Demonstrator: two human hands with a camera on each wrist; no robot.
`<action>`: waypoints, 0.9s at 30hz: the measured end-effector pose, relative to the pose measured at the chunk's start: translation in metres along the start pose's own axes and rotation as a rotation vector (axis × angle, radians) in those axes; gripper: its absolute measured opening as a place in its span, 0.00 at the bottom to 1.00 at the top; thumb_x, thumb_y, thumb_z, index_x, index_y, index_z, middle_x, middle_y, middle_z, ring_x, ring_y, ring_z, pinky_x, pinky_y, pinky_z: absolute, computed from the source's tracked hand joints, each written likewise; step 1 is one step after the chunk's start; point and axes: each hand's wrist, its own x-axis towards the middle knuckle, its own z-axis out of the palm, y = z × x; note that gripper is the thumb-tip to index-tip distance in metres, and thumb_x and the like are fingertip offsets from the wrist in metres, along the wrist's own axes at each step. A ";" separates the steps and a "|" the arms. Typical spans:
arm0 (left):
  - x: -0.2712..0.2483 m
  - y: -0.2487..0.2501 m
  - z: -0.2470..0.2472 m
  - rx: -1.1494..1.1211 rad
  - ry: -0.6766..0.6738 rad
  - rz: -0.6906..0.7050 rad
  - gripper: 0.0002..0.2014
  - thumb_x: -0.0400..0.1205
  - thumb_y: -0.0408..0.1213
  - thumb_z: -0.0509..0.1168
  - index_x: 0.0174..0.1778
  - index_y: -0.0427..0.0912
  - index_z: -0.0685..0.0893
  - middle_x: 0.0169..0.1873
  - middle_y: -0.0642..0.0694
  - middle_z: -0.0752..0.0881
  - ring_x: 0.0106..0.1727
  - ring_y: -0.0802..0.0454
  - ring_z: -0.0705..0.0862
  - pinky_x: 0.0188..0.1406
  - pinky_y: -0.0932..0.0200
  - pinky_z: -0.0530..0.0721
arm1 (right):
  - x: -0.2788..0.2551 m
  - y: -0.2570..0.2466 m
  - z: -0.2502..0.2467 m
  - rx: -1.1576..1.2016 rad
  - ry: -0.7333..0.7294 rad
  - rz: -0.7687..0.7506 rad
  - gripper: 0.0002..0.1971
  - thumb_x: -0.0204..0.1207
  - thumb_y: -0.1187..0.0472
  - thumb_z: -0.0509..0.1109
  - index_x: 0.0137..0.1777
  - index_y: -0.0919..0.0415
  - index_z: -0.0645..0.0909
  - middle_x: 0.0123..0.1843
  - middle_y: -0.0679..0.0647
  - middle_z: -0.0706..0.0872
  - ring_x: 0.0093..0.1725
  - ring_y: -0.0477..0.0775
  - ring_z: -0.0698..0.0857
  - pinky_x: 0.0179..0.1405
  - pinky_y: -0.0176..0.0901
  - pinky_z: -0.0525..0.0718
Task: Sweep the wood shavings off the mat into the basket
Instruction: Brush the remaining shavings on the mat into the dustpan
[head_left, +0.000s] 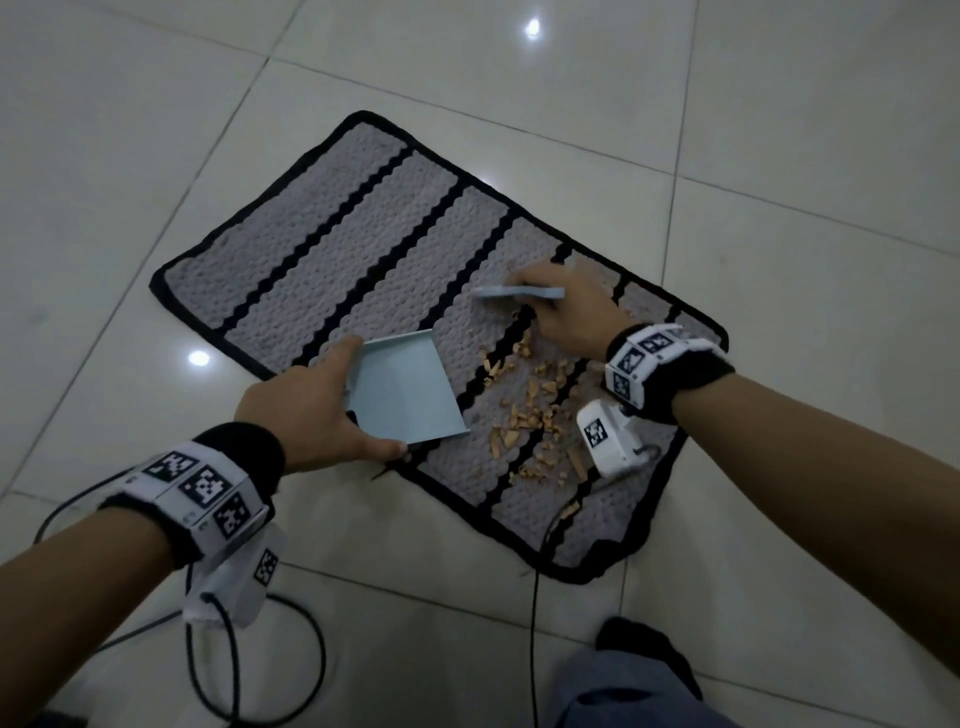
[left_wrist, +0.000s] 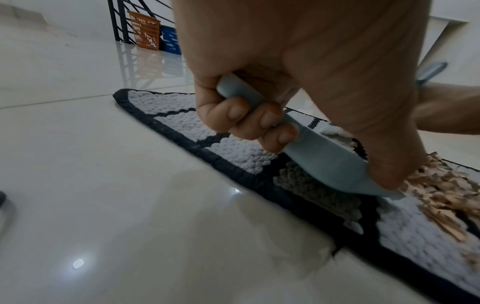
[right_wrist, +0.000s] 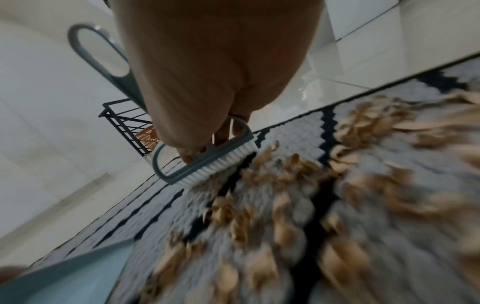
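Observation:
A grey mat (head_left: 337, 244) with black stripes lies on the tiled floor. Tan wood shavings (head_left: 535, 405) are scattered over its near right part. My left hand (head_left: 301, 410) grips the handle of a light blue dustpan (head_left: 405, 389), whose lip rests on the mat left of the shavings. In the left wrist view my fingers (left_wrist: 259, 123) curl round the dustpan (left_wrist: 324, 162) handle. My right hand (head_left: 566, 312) holds a light blue brush (head_left: 519, 292) at the far side of the pile; its white bristles (right_wrist: 215, 166) touch the mat. An orange basket (left_wrist: 144, 30) stands far off by a railing.
A blue basket (left_wrist: 170, 39) sits beside the orange one under a black railing (left_wrist: 116, 20). Black cables (head_left: 306, 665) loop on the floor near my left arm. My trouser leg and dark sock (head_left: 644, 654) are at the bottom edge.

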 end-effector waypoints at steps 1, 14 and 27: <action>0.000 0.000 0.000 0.010 0.001 -0.003 0.62 0.59 0.74 0.73 0.83 0.56 0.48 0.60 0.48 0.83 0.44 0.50 0.80 0.46 0.54 0.86 | -0.012 0.000 0.003 0.020 -0.017 -0.019 0.12 0.74 0.76 0.63 0.53 0.67 0.84 0.48 0.61 0.87 0.42 0.59 0.81 0.38 0.47 0.79; -0.004 0.005 0.000 0.040 0.022 -0.014 0.63 0.58 0.75 0.72 0.84 0.55 0.47 0.60 0.47 0.84 0.43 0.49 0.80 0.45 0.56 0.84 | -0.011 -0.007 -0.008 0.071 0.117 -0.072 0.10 0.81 0.67 0.62 0.53 0.65 0.85 0.41 0.58 0.88 0.35 0.51 0.79 0.31 0.35 0.76; -0.005 0.004 0.004 0.062 0.032 -0.018 0.64 0.59 0.76 0.71 0.85 0.54 0.46 0.62 0.47 0.84 0.51 0.48 0.84 0.42 0.59 0.80 | -0.058 -0.007 -0.006 0.066 -0.136 -0.128 0.13 0.73 0.73 0.63 0.51 0.65 0.87 0.48 0.61 0.90 0.48 0.63 0.86 0.45 0.60 0.85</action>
